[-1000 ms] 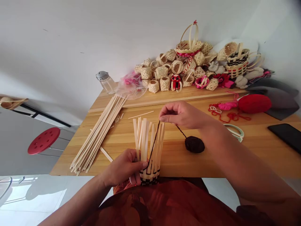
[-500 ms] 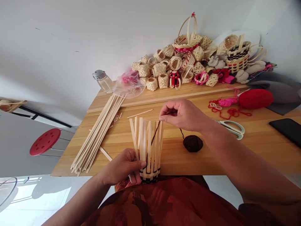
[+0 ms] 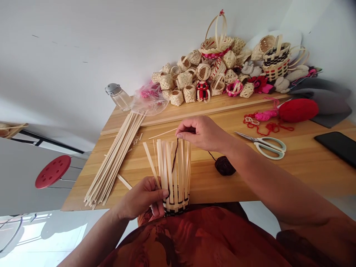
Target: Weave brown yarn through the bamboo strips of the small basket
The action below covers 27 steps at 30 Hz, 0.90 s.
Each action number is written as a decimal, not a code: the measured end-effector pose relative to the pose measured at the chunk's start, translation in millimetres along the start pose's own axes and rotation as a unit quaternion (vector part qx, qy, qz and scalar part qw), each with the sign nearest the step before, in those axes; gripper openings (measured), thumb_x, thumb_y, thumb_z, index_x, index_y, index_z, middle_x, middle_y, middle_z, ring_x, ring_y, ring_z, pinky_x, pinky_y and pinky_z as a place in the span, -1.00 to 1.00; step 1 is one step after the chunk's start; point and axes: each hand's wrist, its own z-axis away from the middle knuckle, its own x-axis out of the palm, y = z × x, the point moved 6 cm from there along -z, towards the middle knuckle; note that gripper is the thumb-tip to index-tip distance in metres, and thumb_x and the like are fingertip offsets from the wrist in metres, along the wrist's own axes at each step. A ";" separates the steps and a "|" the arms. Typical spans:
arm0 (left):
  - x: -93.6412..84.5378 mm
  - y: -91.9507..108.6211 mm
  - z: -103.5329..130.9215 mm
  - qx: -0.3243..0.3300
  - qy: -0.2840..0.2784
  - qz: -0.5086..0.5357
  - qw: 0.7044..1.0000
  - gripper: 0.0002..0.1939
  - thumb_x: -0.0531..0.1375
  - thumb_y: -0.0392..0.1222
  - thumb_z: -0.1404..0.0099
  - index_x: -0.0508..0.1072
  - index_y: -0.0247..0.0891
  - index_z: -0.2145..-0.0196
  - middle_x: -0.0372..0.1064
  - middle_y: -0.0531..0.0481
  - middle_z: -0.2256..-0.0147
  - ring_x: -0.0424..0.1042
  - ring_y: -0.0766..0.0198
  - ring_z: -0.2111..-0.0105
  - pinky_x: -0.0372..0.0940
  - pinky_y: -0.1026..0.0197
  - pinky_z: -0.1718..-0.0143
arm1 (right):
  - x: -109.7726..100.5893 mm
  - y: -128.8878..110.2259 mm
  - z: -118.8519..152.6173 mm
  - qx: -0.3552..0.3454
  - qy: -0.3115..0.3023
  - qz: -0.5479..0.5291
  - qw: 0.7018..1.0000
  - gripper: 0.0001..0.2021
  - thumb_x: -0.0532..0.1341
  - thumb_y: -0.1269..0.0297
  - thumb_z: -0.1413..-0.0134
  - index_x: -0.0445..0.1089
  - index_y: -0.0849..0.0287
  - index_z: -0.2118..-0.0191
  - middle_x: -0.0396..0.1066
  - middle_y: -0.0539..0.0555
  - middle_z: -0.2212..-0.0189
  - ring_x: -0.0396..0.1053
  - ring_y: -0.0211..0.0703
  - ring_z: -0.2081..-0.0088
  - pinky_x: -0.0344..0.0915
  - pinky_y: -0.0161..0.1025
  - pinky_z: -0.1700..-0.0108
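Holding a basket (image 3: 175, 206) roughly upright lengthwise, open upward, in left fingers (image 3: 159, 194).
Pinching near-vertical dark yarn (image 3: 175, 159) in right fingers (image 3: 185, 126).

Craft corner; home or workshop unclear. Light-brown wooden table (image 3: 205, 191), white wall (image 3: 83, 33) behind. Heaped pale woven baskets (image 3: 184, 79), bundled long flat pale strips (image 3: 116, 159), red oval yarn ball (image 3: 299, 112), half-woven pale-and-black basket (image 3: 180, 174).

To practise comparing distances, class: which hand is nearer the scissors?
Right. The right hand is left of the scissors; the left hand is farther left, holding the basket.
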 end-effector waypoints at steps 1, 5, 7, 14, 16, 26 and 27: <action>0.0 -0.2 0.1 -0.002 0.000 -0.004 1.000 -0.62 0.43 0.04 -0.10 0.50 -0.35 0.37 0.55 -0.09 0.61 0.46 0.33 0.69 0.34 0.43 0.67 | 0.2 -1.6 -1.1 -0.004 0.003 0.005 1.000 -0.89 0.28 0.38 -0.13 0.57 0.26 0.36 0.52 0.00 0.47 0.37 -0.30 0.44 0.21 -0.31 0.33; -0.7 -0.5 0.4 0.000 0.000 -0.014 1.000 -0.62 0.42 0.06 -0.11 0.48 -0.33 0.36 0.55 -0.10 0.60 0.48 0.31 0.67 0.36 0.42 0.66 | -1.2 -7.8 -2.5 -0.027 0.016 0.051 0.998 -0.92 0.30 0.47 -0.05 0.55 0.24 0.40 0.54 0.01 0.45 0.39 -0.29 0.43 0.22 -0.31 0.32; -0.8 -1.6 0.8 -0.003 -0.002 -0.014 1.000 -0.61 0.41 0.07 -0.12 0.47 -0.32 0.36 0.55 -0.10 0.60 0.48 0.31 0.67 0.35 0.42 0.67 | -3.7 -11.7 -0.5 -0.047 0.024 0.081 0.995 -0.91 0.30 0.50 -0.04 0.55 0.23 0.41 0.53 0.02 0.44 0.37 -0.28 0.42 0.22 -0.31 0.31; -0.5 -3.8 0.6 0.002 -0.001 -0.004 1.000 -0.56 0.39 0.15 -0.14 0.45 -0.31 0.33 0.54 -0.07 0.60 0.48 0.31 0.67 0.35 0.41 0.68 | -13.0 -26.6 16.9 -0.173 0.049 0.165 0.970 -0.88 0.25 0.54 -0.11 0.51 0.22 0.35 0.49 0.05 0.38 0.40 -0.20 0.32 0.27 -0.28 0.24; -0.6 -4.3 0.5 0.004 -0.001 -0.001 1.000 -0.55 0.40 0.16 -0.14 0.45 -0.31 0.33 0.54 -0.07 0.60 0.48 0.30 0.66 0.35 0.41 0.68 | -13.9 -27.6 21.5 -0.196 0.057 0.186 0.961 -0.89 0.24 0.51 -0.16 0.51 0.21 0.32 0.49 0.08 0.35 0.41 -0.16 0.28 0.30 -0.25 0.20; -3.5 -4.8 5.2 0.020 0.019 0.027 0.999 -0.59 0.43 0.07 -0.12 0.50 -0.35 0.34 0.55 -0.09 0.60 0.48 0.30 0.68 0.35 0.41 0.66 | -9.5 -18.9 49.0 -0.119 -0.022 0.160 0.980 -0.86 0.24 0.43 -0.18 0.57 0.16 0.33 0.53 0.07 0.39 0.42 -0.15 0.32 0.25 -0.24 0.25; -4.2 -4.9 5.6 0.023 0.022 0.032 0.999 -0.60 0.44 0.06 -0.11 0.49 -0.35 0.36 0.55 -0.09 0.60 0.48 0.31 0.68 0.34 0.42 0.66 | -8.2 -13.0 51.7 -0.084 -0.057 0.143 0.985 -0.87 0.25 0.43 -0.14 0.58 0.15 0.33 0.55 0.05 0.39 0.43 -0.17 0.35 0.24 -0.26 0.28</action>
